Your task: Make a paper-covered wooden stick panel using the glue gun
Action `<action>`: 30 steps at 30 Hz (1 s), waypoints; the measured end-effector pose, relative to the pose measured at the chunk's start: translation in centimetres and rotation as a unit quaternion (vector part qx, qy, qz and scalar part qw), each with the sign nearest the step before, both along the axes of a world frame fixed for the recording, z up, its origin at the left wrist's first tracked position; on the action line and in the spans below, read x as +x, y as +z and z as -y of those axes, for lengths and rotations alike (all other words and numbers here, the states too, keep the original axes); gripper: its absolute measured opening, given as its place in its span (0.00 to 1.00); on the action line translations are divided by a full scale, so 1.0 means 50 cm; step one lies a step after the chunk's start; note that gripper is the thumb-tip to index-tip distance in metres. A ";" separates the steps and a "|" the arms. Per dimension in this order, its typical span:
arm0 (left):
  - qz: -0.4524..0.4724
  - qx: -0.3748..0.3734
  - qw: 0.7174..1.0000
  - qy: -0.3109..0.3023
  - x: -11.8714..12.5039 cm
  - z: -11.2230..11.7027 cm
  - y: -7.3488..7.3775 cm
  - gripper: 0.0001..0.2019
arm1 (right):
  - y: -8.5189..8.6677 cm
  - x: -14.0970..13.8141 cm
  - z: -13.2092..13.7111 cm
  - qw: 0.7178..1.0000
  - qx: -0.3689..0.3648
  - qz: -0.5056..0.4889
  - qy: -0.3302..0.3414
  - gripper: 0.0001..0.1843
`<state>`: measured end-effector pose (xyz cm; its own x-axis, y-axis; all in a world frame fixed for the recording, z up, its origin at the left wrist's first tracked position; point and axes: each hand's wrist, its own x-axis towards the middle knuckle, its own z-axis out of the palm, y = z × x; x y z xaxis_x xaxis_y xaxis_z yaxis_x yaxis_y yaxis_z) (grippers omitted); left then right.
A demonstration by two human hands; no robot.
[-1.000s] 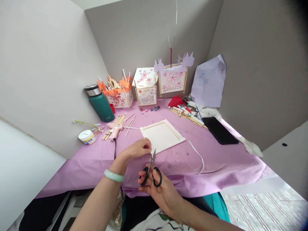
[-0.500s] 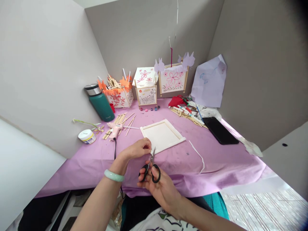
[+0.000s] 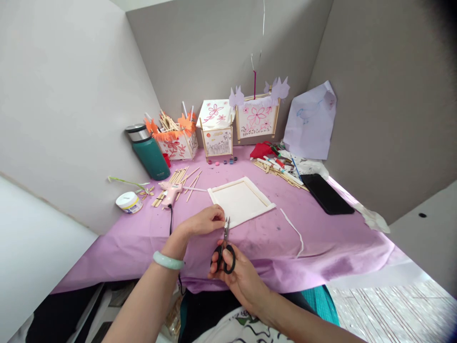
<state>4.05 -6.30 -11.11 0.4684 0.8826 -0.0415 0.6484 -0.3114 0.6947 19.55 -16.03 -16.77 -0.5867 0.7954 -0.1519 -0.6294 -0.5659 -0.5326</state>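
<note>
My right hand (image 3: 240, 276) grips black-handled scissors (image 3: 224, 248), blades closed and pointing up at the near corner of a white paper panel in a stick frame (image 3: 240, 199). My left hand (image 3: 203, 221), with a pale green bangle on the wrist, pinches the panel's near left edge beside the scissor tips. The panel lies flat on the purple table cover (image 3: 293, 243).
A pink glue gun (image 3: 170, 194), loose wooden sticks (image 3: 186, 180), a white jar (image 3: 129, 202) and a green flask (image 3: 149, 152) lie at left. Decorated paper lanterns (image 3: 238, 123) stand at the back. A black phone (image 3: 325, 193), markers and a white paper strip (image 3: 294, 229) are on the right.
The scissor blades have closed and the handles have come together at the panel's near corner. My left hand has kept its pinch on the edge.
</note>
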 end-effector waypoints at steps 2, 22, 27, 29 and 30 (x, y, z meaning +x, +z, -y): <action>-0.001 -0.001 1.000 0.005 0.002 0.002 0.002 0.05 | 0.003 0.002 -0.002 1.000 -0.001 0.012 0.007 0.21; -0.017 -0.005 0.987 0.161 0.096 0.007 -0.022 0.05 | 0.014 0.073 -0.007 0.998 -0.045 0.043 -0.002 0.22; -0.023 -0.004 0.987 0.156 0.093 0.010 -0.019 0.04 | 0.012 0.056 -0.004 0.998 -0.056 0.028 -0.021 0.22; -0.024 -0.002 0.988 0.155 0.094 0.011 -0.017 0.04 | 0.012 0.050 -0.005 0.997 -0.063 0.028 -0.031 0.22; -0.024 0.001 0.988 0.154 0.094 0.011 -0.017 0.04 | 0.012 0.048 -0.006 0.997 -0.068 0.030 -0.036 0.22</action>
